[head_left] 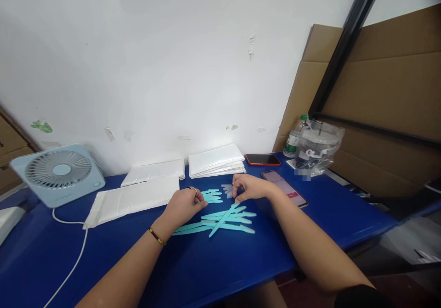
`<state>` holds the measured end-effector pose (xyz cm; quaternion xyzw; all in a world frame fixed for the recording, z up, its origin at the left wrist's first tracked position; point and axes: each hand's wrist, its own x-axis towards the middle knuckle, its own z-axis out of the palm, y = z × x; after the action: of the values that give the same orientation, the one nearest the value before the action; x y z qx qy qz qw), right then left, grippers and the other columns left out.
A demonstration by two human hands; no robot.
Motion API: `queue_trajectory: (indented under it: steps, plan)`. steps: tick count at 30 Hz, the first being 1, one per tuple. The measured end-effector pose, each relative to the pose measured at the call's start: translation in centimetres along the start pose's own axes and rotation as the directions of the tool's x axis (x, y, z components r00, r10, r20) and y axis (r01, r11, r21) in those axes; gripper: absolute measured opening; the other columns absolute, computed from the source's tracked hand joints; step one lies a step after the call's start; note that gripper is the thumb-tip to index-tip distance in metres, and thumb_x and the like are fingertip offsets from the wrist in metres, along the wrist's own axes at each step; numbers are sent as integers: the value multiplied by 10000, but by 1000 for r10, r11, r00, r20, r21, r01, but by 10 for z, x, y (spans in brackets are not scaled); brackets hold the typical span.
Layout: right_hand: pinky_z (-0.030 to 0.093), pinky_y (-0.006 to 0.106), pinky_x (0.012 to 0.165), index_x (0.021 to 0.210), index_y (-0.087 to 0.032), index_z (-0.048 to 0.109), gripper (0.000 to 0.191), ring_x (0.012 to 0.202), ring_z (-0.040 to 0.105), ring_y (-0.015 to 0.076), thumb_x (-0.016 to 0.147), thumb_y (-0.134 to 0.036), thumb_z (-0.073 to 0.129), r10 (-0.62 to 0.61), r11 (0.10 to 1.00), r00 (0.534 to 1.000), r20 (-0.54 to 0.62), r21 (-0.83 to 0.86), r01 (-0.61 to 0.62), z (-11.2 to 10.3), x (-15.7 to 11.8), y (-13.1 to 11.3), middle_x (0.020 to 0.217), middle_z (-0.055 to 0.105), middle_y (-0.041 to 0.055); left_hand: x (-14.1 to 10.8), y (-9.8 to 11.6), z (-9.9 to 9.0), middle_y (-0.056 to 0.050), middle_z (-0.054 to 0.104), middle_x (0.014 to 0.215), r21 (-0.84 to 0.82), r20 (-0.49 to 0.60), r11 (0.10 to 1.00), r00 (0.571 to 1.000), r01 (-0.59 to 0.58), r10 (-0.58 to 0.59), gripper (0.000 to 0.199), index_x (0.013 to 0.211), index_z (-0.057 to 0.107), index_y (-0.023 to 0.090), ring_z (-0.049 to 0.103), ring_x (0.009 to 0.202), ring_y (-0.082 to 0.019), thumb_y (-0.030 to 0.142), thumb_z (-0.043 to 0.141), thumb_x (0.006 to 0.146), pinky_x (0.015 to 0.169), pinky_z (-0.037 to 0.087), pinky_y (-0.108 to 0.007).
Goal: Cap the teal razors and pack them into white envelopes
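Observation:
My left hand (187, 204) is closed around one end of a bunch of turquoise eyebrow razors (214, 196); their other ends fan out to the right past my thumb. My right hand (250, 187) bends down opposite, with thumb and fingertips drawn together. Beside those fingertips are several pale translucent pieces (227, 190), like blade covers; whether I grip them cannot be made out. Below both hands, more turquoise eyebrow razors (225, 218) with pale tips lie loosely on the blue table. One crosses the others at a slant, its upper end by my right thumb.
Flat white packets (138, 198) and two white stacks, left (155, 170) and right (215, 161), lie towards the wall. A light blue fan (62, 172) with a cable stands left. Two phones (262, 159) (284, 188), a bottle (294, 138) and a bagged cup (317, 147) are right.

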<state>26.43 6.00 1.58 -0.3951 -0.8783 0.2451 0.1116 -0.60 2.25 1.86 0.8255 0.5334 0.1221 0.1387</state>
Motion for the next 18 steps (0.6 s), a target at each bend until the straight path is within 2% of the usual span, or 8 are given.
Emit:
queue_trajectory:
  steps: [2,5,9,13,18]
  plan:
    - [395,219,646,779,-186,729,238,737,511,129,616,-355,768,-22,1000,997,67,-17,23,2,0,-2,872,528,24,-3,7,3,3,648,740,-48,43,998,998,-37,39,329,770,643,226,584,680,-157,534,525,771,568,360,-254]
    - [393,214,651,744,-161,721,179,735,514,122,643,-306,753,-53,998,995,81,-14,54,6,3,-4,843,515,22,-7,15,8,4,653,725,-60,84,993,991,-97,102,323,753,652,229,579,659,-155,525,524,773,559,350,-251]
    - [391,206,650,767,-155,706,167,742,502,113,691,-304,720,-92,995,995,24,48,91,8,6,-8,859,502,19,-5,13,11,-3,676,764,-8,67,993,991,-114,114,240,687,647,214,584,677,-151,369,504,802,595,354,-253]
    - [388,207,624,799,-173,693,201,716,473,104,726,-360,692,-85,993,996,-36,77,88,8,6,-13,890,481,17,-1,8,10,-4,664,730,-6,52,996,994,-92,92,249,730,651,218,582,663,-155,402,504,809,596,362,-257]
    - [386,212,619,785,-173,682,180,721,472,106,735,-345,690,-69,994,994,-83,73,75,11,9,-11,899,479,17,2,5,5,-10,672,823,89,7,992,996,-84,84,212,742,665,220,596,732,-165,355,520,817,649,375,-270]
